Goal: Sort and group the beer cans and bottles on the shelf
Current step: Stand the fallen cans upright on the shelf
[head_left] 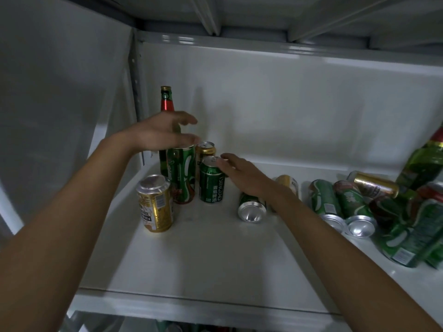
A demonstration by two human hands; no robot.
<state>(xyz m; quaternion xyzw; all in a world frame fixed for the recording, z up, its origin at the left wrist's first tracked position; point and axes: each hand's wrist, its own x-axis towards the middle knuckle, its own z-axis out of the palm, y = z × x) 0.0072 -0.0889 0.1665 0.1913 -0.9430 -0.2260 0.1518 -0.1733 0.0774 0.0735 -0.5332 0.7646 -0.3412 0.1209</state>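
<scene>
On the white shelf (211,259), the left part holds an upright group. A gold can (155,204) stands nearest the front, at about 8 o'clock from the shelf's middle. At 1 o'clock from it stands a tall green can (182,176), and behind that a green bottle (166,101) with a red neck band rises against the back corner. The left hand (163,133) hovers over the tall green can's top, fingers spread and lightly bent, gripping nothing; whether it touches the rim I cannot tell. At 3 o'clock from the tall can stands a short green can (212,183), with a second gold can (205,150) just behind it at 11 o'clock. The right hand (242,176) reaches in from 5 o'clock, fingers fairly straight, fingertips resting on the short green can's top. Under its wrist lies a green can on its side (251,207), base toward the camera. Farther right, at 3 o'clock, a heap of toppled cans and bottles (383,207) lies jumbled together.
</scene>
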